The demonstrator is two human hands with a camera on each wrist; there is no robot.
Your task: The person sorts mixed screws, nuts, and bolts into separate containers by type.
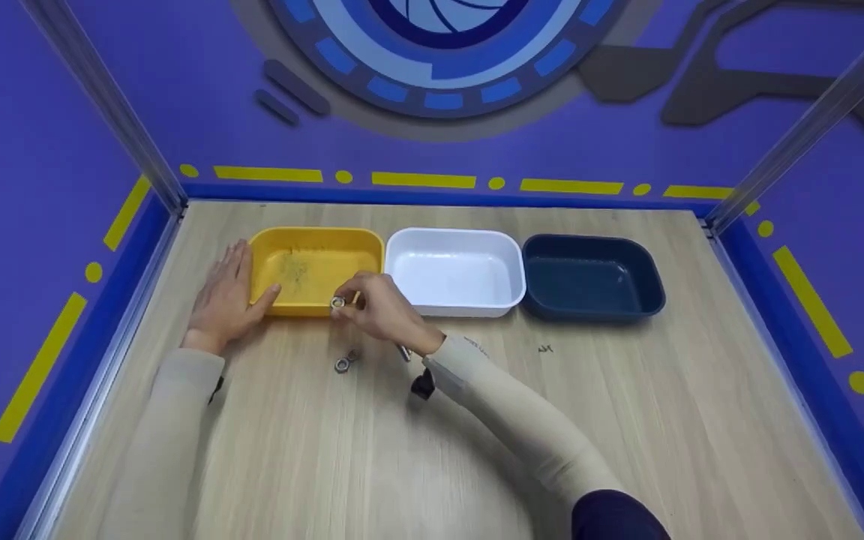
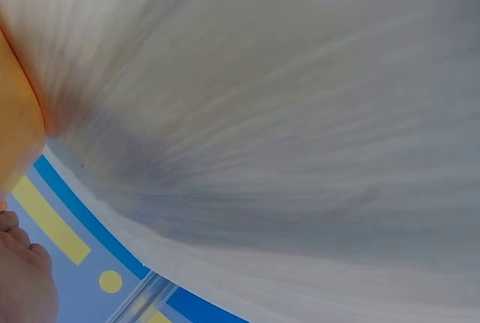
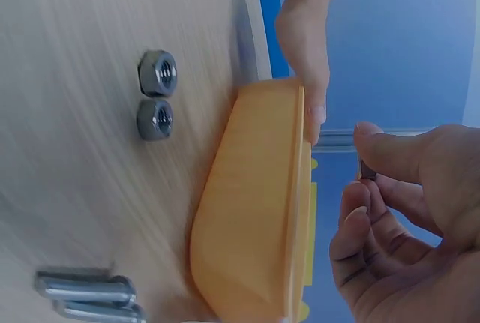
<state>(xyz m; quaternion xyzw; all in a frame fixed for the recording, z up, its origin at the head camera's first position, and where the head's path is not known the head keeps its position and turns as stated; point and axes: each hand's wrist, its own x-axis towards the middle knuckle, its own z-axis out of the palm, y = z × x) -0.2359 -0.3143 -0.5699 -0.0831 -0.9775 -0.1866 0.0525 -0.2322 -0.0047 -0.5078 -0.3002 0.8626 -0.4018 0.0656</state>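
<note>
A metal hex nut [image 1: 337,302] is pinched between thumb and fingers of my right hand [image 1: 381,304], over the front rim of the yellow bin [image 1: 317,309]. My left hand [image 1: 226,296] lies along that bin's left side with straight fingers, its thumb reaching over the front rim. On the table in front of the bin, two more hex nuts [image 3: 157,73] sit side by side. Two bolts [image 3: 86,289] lie near them in the right wrist view; in the head view my right wrist partly covers them. The left wrist view catches only a bit of the hand.
Right of the yellow bin stand a white bin [image 1: 454,270] and a dark blue bin [image 1: 592,277], in one row. A small dark mark [image 1: 545,349] is on the wooden table [image 1: 312,450]. Purple panels [image 1: 439,150] wall in the back and both sides.
</note>
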